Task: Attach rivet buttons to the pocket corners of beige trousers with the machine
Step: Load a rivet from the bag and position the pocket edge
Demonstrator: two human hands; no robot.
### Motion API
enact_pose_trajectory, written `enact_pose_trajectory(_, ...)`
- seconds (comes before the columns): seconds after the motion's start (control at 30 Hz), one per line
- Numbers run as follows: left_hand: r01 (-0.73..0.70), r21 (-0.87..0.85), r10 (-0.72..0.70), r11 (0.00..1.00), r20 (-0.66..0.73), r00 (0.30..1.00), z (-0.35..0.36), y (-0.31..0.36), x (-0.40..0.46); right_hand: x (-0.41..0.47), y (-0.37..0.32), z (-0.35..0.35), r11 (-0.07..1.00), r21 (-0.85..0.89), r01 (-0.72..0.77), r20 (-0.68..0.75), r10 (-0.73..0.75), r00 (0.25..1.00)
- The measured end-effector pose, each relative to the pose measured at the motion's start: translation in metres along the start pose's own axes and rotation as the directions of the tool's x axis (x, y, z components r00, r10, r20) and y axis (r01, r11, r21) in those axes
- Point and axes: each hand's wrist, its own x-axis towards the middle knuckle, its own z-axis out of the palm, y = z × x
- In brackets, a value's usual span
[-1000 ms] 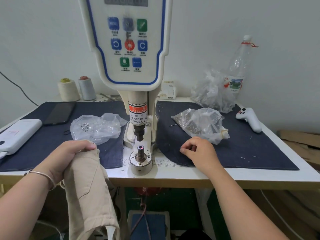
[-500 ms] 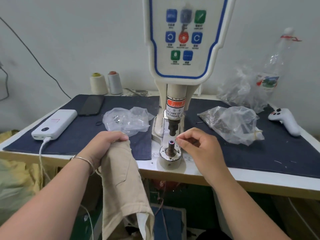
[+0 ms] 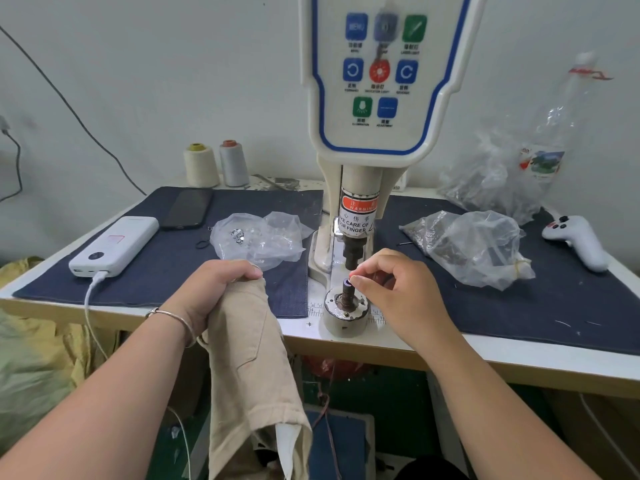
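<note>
The rivet machine (image 3: 377, 98) stands at the table's middle, its punch (image 3: 353, 252) above a lower die post (image 3: 346, 289) on a round base (image 3: 344, 315). My right hand (image 3: 398, 289) pinches something small at the top of the die post; the piece itself is too small to make out. My left hand (image 3: 214, 289) grips the beige trousers (image 3: 252, 368) at their top, left of the die; they hang down over the table's front edge. A clear bag with shiny rivet parts (image 3: 256, 237) lies left of the machine, another bag (image 3: 474, 247) to the right.
Dark blue mats (image 3: 166, 265) cover the table on both sides. A white power bank (image 3: 114, 245) with cable, a black phone (image 3: 188, 207), two thread cones (image 3: 214, 164), a white controller (image 3: 578, 242), a plastic bottle (image 3: 554, 133) and a foot pedal (image 3: 339, 441) below are around.
My right hand moved from the mat's front edge left to the die post and now pinches at its top. The view shifted left and closer. My left hand kept hold of the trousers.
</note>
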Motion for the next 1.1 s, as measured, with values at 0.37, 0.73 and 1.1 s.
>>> enact_pose_trajectory(0.37, 0.0, 0.009, 0.001, 1.0, -0.004, 1.0, 0.001, 0.002, -0.003, 0.005, -0.002, 0.001, 0.997, -0.076, 0.005, -0.011, -0.006, 1.0)
enact_pose_trajectory(0.73, 0.002, 0.029, -0.002, 1.0, -0.023, 1.0, 0.0, 0.003, -0.004, 0.005, -0.001, -0.001, 1.0, -0.025, -0.019, -0.004, 0.019, 1.0)
enact_pose_trajectory(1.1, 0.053, 0.047, -0.06, 0.997, 0.163, 0.985, 0.0, 0.022, -0.027, -0.059, -0.017, -0.033, 0.992, 0.119, 0.039, -0.249, -0.008, 0.968)
